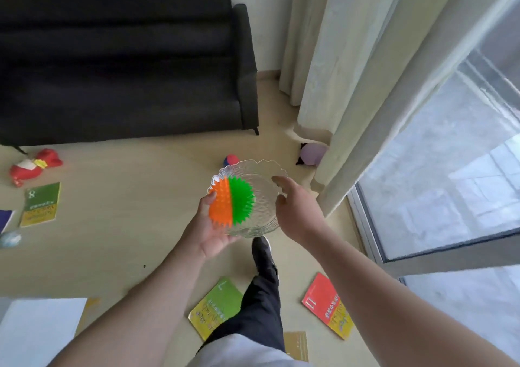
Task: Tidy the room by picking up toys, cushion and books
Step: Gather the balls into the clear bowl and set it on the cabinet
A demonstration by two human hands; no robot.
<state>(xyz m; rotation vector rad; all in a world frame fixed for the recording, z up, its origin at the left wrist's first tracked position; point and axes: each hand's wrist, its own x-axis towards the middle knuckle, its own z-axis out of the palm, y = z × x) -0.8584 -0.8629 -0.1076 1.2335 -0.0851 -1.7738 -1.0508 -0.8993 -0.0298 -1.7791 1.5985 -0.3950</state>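
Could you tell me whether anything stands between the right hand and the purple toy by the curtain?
Nothing visible does: only bare floor shows between the right hand and the purple toy. The curtain hem covers the toy's right edge, and the clear dish in the left hand sits left of that path.

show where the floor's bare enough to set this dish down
Widest bare floor: between the sofa, the left green book and the glass dish. Crowded around the shoe with the red book, and by the red toy.
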